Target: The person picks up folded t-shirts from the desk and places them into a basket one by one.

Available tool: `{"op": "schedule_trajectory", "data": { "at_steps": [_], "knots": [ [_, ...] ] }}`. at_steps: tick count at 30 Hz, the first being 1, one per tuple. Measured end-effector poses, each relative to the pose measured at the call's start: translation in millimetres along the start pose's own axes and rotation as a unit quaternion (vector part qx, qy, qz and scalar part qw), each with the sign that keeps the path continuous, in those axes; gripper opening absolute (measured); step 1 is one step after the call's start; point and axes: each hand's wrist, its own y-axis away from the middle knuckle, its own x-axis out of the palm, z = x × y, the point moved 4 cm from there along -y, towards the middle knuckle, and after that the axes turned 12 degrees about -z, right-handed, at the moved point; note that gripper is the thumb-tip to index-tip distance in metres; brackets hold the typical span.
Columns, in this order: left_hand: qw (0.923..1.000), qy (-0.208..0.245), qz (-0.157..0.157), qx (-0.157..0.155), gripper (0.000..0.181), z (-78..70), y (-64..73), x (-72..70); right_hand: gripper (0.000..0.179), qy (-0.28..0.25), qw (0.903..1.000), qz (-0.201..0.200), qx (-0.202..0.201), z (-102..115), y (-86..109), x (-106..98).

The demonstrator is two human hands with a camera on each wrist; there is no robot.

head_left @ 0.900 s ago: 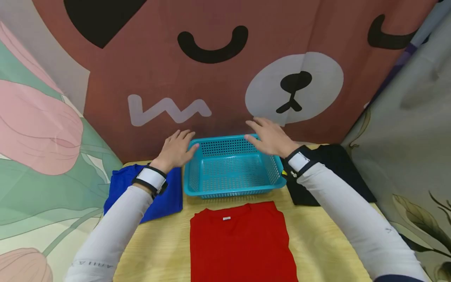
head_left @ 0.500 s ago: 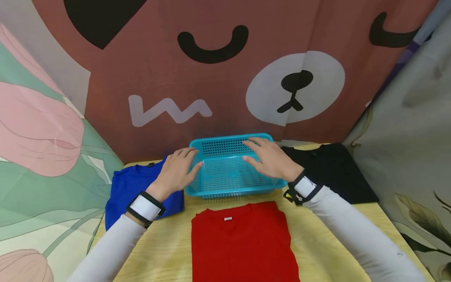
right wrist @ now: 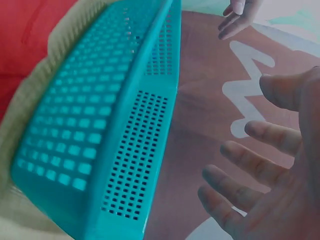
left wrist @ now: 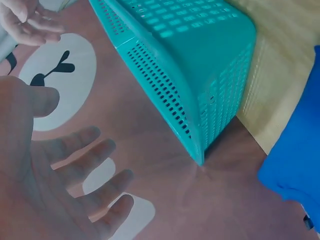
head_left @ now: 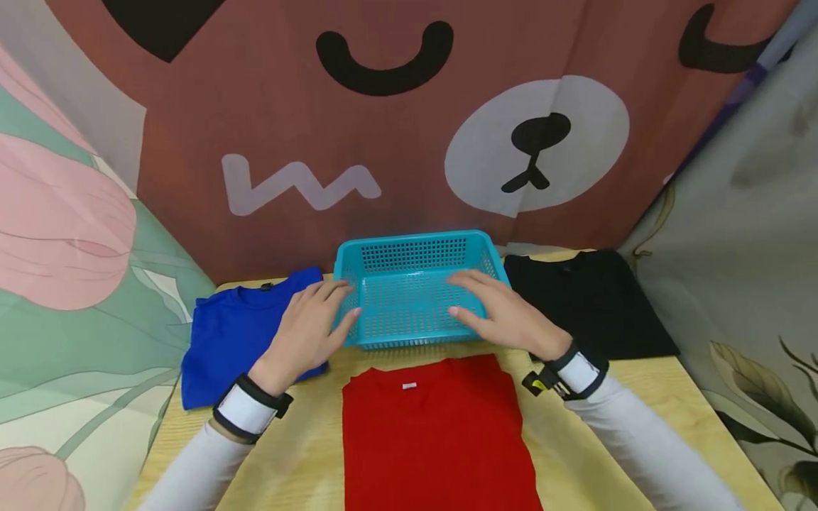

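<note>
A turquoise plastic basket (head_left: 415,333) with perforated sides stands on the table behind a folded red T-shirt (head_left: 434,433), and nothing lies in it. My left hand (head_left: 307,330) hovers above the basket's left end, fingers spread and holding nothing. Over the basket's right side is my right hand (head_left: 508,312), also with loose, parted fingers. In the left wrist view the left palm (left wrist: 60,185) is apart from the basket (left wrist: 200,75); the right wrist view shows a gap between the right hand (right wrist: 270,175) and the basket wall (right wrist: 75,120).
A folded blue T-shirt (head_left: 230,333) lies left of the basket, and a folded black T-shirt (head_left: 594,305) lies to its right. The pale wooden table (head_left: 294,440) meets a printed brown curtain (head_left: 287,241) at the back. Patterned cloth hangs on both sides.
Both hands have drawn back toward the person, from near the basket's far rim to over its nearer half. The view has tilted slightly downward. Basket and shirts stay in place.
</note>
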Motion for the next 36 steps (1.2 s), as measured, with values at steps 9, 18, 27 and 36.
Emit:
{"op": "schedule_trajectory", "data": {
  "at_steps": [9, 18, 27, 36],
  "knots": [
    [0.9997, 0.002, -0.025, -0.001, 0.041, -20.8, 36.6, 0.2, 0.041, -0.028, 0.9991, 0.017, -0.026, 15, 35.2, 14],
    [0.9994, 0.022, -0.024, -0.014, 0.024, -37.3, 69.3, 6.2, 0.024, -0.03, 0.9976, -0.001, -0.063, 26, 61.8, 28],
    [0.9998, 0.014, 0.008, 0.009, 0.03, -46.5, 90.9, 19.9, 0.027, -0.046, 0.998, 0.04, -0.012, 21, 81.8, 40],
    [0.9935, 0.008, 0.104, -0.046, 0.046, -37.8, 113.8, 49.6, 0.035, 0.062, 0.997, 0.045, 0.015, -4, 103.3, 56]
  ]
}}
